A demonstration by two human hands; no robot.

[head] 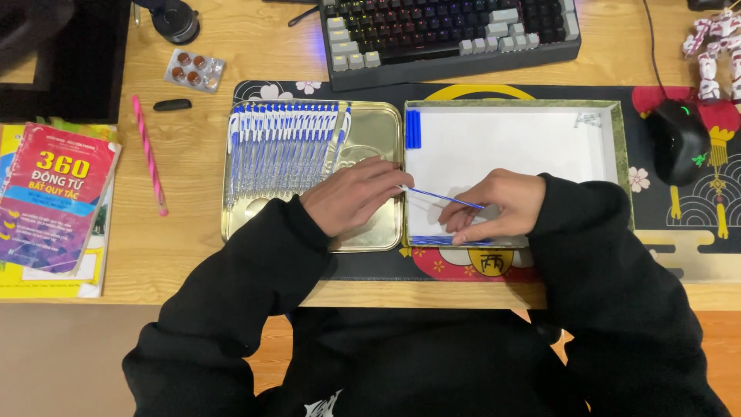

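Observation:
A gold metal tray (382,127) lies on the desk mat with a row of several blue-and-white pens (282,143) across its upper half. Beside it on the right is a white box (525,139) with a green rim; several blue pen caps (413,129) stand at its top left corner and a few blue refills (440,241) lie along its near edge. My left hand (351,194) rests over the tray's right edge and pinches one end of a thin blue refill (444,197). My right hand (494,205) holds the refill's other end inside the box.
A backlit keyboard (451,35) sits behind the tray and box. A black mouse (678,140) and a white robot figure (714,46) are at the right. At the left lie a stack of books (54,208), a pink pencil (148,154) and a pill blister (194,69).

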